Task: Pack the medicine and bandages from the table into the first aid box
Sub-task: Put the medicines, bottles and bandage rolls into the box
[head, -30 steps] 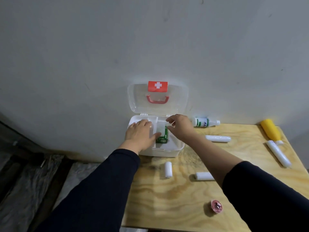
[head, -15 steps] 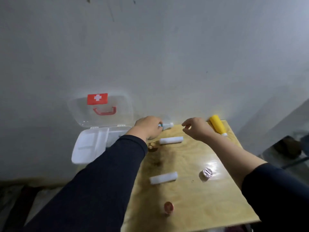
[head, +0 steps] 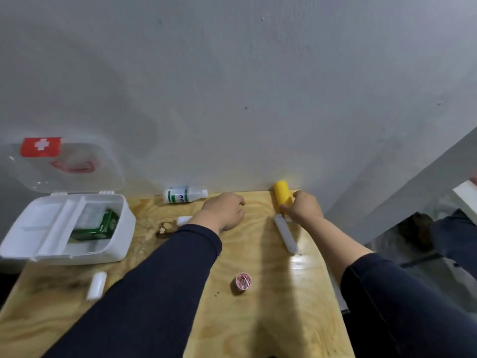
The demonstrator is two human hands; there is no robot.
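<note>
At the frame's upper right, the right hand (head: pixel 303 206) curls its fingers round the yellow bottle (head: pixel 282 198), seemingly to lift it toward the open first aid box (head: pixel 113 250) at left; the left hand (head: pixel 224 209) rests loosely curled, empty, on the bench (head: pixel 258 319).

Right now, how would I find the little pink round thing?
Start at the open first aid box on the wooden table's left. Look right, to the near middle, between the two dark sleeves. The pink tape roll lies alone there, the only round pink item among white rolls.
</note>
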